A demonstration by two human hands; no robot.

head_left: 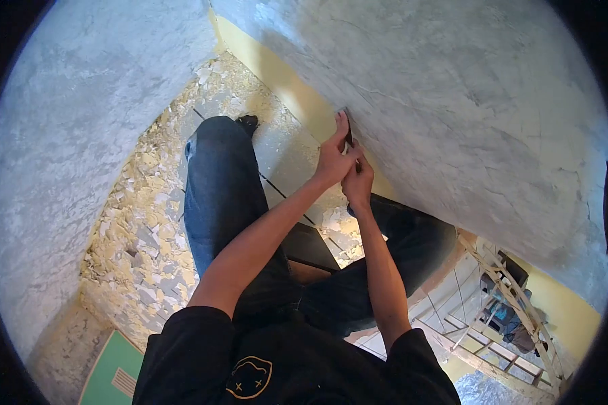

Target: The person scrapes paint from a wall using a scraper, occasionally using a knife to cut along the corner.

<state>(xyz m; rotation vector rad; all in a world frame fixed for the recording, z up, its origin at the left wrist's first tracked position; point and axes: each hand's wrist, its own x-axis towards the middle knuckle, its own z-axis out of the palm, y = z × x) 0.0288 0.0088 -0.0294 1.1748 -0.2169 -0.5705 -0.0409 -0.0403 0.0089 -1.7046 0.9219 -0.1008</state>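
A scraper (pixel 349 137) with a narrow dark blade is held against the lower part of the right-hand wall (pixel 452 115). My right hand (pixel 359 183) is closed around its handle, which is mostly hidden in the fist. Farther up the tool, my left hand (pixel 334 158) holds the blade, its fingers lying along it and its thumb close to my right hand. The blade's tip meets the wall at the border between the grey, bared surface and a remaining strip of yellow paint (pixel 294 98).
Paint flakes (pixel 148 250) thickly cover the tiled floor on the left, beside another grey wall (pixel 67 115). My bent legs straddle a dark, low seat (pixel 311 246). A wooden ladder (pixel 513 297) stands at lower right, and a green board (pixel 111 371) lies at lower left.
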